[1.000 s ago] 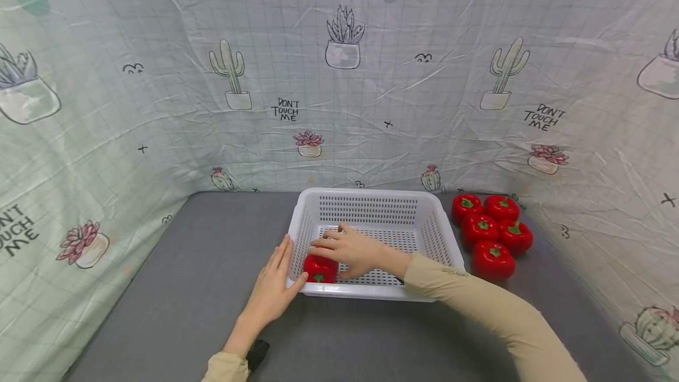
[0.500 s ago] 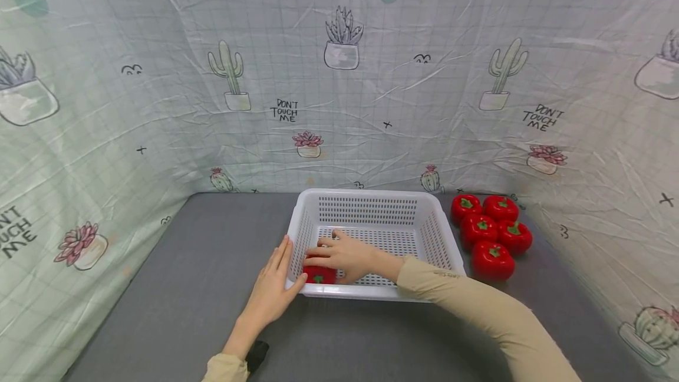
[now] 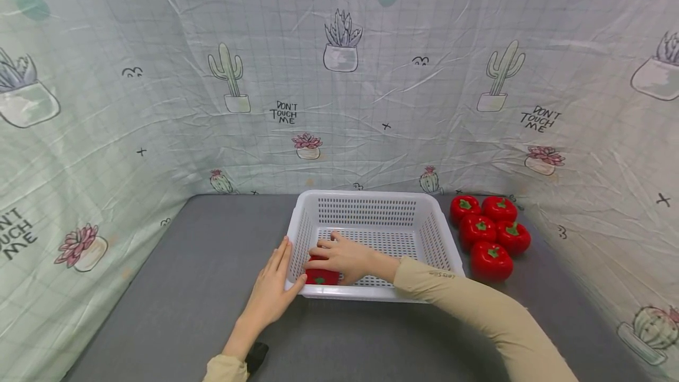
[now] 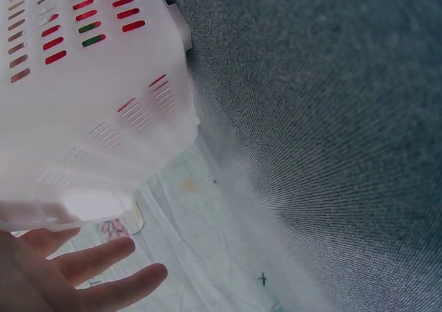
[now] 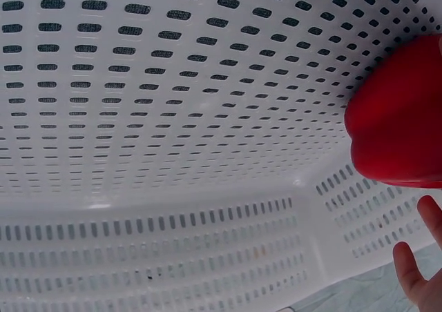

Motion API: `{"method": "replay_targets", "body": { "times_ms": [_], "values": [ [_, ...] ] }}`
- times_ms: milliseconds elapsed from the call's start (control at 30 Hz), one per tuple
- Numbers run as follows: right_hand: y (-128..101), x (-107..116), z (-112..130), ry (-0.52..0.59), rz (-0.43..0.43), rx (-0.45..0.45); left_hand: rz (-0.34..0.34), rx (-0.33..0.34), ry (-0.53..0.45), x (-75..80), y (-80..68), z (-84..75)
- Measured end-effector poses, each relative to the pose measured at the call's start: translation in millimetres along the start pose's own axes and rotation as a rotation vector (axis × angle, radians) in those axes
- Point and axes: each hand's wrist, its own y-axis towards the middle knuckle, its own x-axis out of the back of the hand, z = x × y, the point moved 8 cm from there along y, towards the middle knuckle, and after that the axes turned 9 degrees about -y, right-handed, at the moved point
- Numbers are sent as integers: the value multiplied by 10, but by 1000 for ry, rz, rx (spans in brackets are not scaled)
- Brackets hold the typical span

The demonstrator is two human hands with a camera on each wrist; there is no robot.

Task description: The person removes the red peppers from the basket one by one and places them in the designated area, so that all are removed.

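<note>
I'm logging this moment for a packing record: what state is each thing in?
basket: upright on the table, one pepper inside.
pepper in basket: in the near-left corner, under the right hand.
right hand: resting over that pepper.
left hand: flat against the basket's outer left corner.
five peppers: clustered on the table, right of the basket.

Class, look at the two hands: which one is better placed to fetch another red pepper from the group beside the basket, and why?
Probably the right hand. It rests on the pepper inside the basket, on the same side as the loose peppers lying right of the basket. The left hand presses flat against the basket's left wall, farthest from them.
</note>
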Motion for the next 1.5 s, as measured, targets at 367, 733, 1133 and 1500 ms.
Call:
{"method": "replay_targets", "body": {
  "times_ms": [367, 733, 1133, 1500],
  "values": [
    [-25, -49, 17, -66, 55, 11, -17, -18, -1, 0, 3, -4],
    [-76, -36, -21, -39, 56, -3, -11, -4, 2, -6, -3, -2],
    [-259, 72, -163, 25, 45, -50, -5, -8, -3, 0, 5, -7],
    [-586, 349, -448, 138, 42, -192, -2, -6, -16, -2, 1, -1]
  ]
}}
